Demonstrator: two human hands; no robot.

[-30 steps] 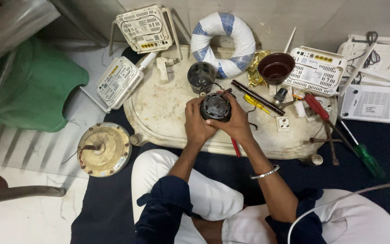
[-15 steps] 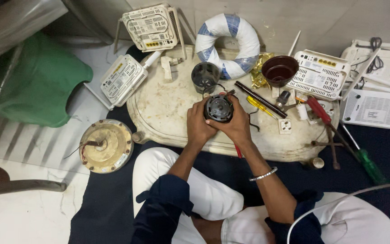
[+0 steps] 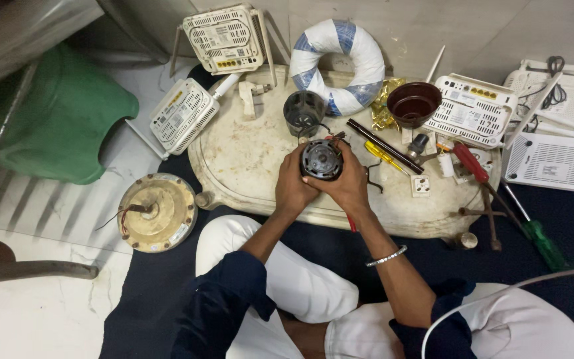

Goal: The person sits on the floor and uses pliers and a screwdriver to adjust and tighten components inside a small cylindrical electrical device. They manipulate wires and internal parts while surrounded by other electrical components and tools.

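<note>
I hold a small round black motor [image 3: 321, 159] with both hands above a worn cream tray-like board [image 3: 247, 159]. My left hand [image 3: 291, 186] wraps its left side and my right hand [image 3: 350, 185] wraps its right side. The motor's end face points up at the camera, and red and dark wires trail from it. A second dark cylindrical motor part [image 3: 302, 110] stands on the board just beyond my hands. A silver bracelet [image 3: 386, 256] sits on my right wrist.
On the board lie a black rod [image 3: 383, 146], a yellow screwdriver [image 3: 386, 158], a red-handled tool [image 3: 468, 162], a brown bowl [image 3: 414, 104] and a blue-white tape ring [image 3: 337, 63]. White routers [image 3: 222, 38] surround it. A round brass-coloured fan base [image 3: 157, 211] and green stool [image 3: 61, 119] stand left.
Both hands keep gripping the motor in about the same place over the board; only small shifts of the view and of my fingers show.
</note>
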